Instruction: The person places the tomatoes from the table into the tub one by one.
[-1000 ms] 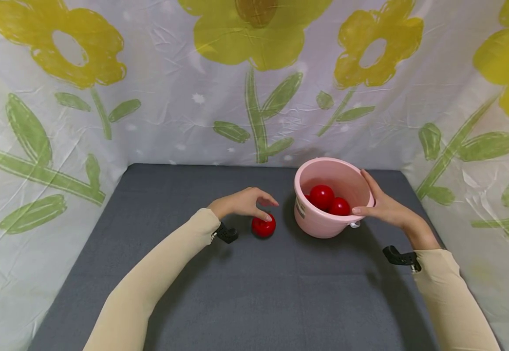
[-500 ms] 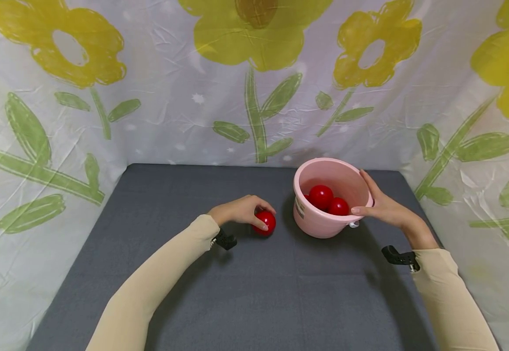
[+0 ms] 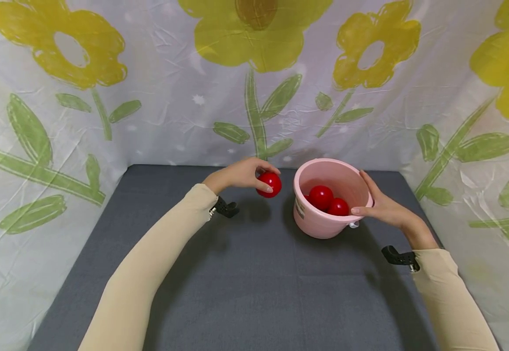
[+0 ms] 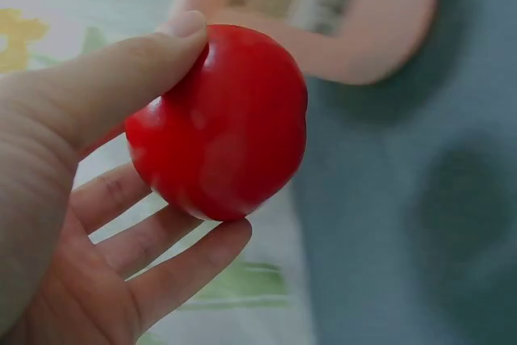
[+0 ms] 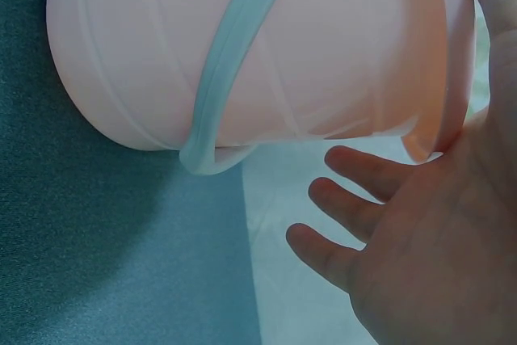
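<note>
My left hand (image 3: 246, 174) pinches a glossy red tomato (image 3: 269, 185) between thumb and fingers and holds it above the dark table, left of the pink bucket (image 3: 322, 229). In the left wrist view the tomato (image 4: 222, 127) shows a smooth, slightly lobed side, with the bucket (image 4: 363, 54) blurred beyond it. My right hand (image 3: 383, 207) grips the bucket's right rim, its thumb and index finger spread along it. The other fingers (image 5: 347, 208) extend beside the outer wall in the right wrist view. Inside the bucket lie several red tomatoes (image 3: 321, 197), one mostly hidden.
A dark grey cloth (image 3: 254, 292) covers the table. Behind it and at both sides hangs a pale curtain (image 3: 162, 122) with yellow flowers. The bucket's pale handle (image 5: 234, 46) hangs down against its outer wall.
The left hand closed round the tomato on the table, then lifted it up and away toward the back. The right hand and the bucket have stayed in place.
</note>
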The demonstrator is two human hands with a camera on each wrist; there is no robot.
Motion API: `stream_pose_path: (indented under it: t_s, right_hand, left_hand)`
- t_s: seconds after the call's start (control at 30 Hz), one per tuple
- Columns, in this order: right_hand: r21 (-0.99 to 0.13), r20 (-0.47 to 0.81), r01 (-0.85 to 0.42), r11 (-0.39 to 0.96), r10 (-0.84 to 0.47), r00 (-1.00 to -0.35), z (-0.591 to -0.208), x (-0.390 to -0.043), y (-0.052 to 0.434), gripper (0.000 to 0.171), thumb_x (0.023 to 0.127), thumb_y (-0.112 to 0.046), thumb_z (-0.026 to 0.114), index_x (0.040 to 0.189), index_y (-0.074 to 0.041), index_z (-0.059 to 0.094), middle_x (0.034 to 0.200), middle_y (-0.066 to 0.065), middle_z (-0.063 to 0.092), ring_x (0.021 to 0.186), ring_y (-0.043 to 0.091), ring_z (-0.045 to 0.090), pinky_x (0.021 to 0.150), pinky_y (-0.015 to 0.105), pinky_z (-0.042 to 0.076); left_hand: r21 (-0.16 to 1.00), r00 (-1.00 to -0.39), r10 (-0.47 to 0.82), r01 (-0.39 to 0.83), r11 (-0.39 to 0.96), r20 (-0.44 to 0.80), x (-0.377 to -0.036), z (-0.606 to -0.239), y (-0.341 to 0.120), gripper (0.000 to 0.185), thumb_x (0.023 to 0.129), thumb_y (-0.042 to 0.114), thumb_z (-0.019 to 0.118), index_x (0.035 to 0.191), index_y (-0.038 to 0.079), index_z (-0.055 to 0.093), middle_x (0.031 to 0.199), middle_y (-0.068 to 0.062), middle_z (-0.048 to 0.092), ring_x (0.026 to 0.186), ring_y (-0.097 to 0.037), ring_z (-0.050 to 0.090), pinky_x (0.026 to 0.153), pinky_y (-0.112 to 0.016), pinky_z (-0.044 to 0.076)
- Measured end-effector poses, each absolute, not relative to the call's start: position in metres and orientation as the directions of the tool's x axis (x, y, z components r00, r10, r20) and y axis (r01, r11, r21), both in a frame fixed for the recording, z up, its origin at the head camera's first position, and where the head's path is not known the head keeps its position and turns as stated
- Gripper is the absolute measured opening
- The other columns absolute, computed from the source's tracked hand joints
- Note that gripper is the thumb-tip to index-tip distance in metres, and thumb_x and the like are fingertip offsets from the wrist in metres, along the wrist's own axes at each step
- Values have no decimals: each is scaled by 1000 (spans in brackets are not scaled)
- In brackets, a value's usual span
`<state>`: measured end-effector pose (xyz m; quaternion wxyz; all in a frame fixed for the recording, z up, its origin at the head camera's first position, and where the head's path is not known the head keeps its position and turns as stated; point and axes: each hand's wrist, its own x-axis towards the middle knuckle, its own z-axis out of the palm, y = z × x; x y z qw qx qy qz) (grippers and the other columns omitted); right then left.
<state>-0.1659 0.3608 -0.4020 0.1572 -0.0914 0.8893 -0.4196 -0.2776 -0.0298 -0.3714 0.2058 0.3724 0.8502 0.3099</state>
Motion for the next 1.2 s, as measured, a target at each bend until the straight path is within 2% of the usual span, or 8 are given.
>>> stream_pose_path:
  t_s: [0.2,0.4,0.57,0.83,1.2]
  right_hand:
    - [-778,-205,-27,627,-295,-933,-402,-166,361,112,88,-26,70,158,-22,-17,166,19,-1,145,44,17,112,71,29]
    - [-784,-196,-34,620,-299,-934,-404,-167,361,112,88,-23,70,158,-19,-16,165,20,0,144,44,20,112,70,30]
    - [-789,-199,-28,613,-300,-933,-405,-167,361,112,88,-24,70,158,-21,-16,166,19,1,144,43,21,112,68,32]
    - [-783,-215,-14,622,-291,-932,-403,-167,362,111,88,-28,69,158,-22,-16,165,19,4,144,42,22,111,66,37]
    - [-786,-228,-5,618,-298,-927,-404,-168,362,111,88,-29,69,158,-23,-17,165,18,5,144,42,21,108,63,42]
  left_hand:
    - [689,-652,756,520,504,-61,-290,-338,-10,52,86,25,77,135,17,62,137,-5,62,124,-26,59,99,-38,55]
    - [714,-639,768,516,473,-47,-292,-323,22,52,86,26,76,135,17,61,137,-4,61,124,-24,58,96,-33,56]
    - [717,-611,791,534,448,-40,-291,-319,48,51,87,26,76,135,15,61,134,-5,62,121,-24,60,92,-29,58]
    - [685,-590,807,579,442,-23,-293,-316,81,52,88,28,75,136,16,61,134,-3,64,121,-20,60,95,-26,56]
    - [732,-581,812,528,429,-57,-292,-322,111,54,89,29,73,139,14,58,136,-4,62,125,-18,56,96,-23,54]
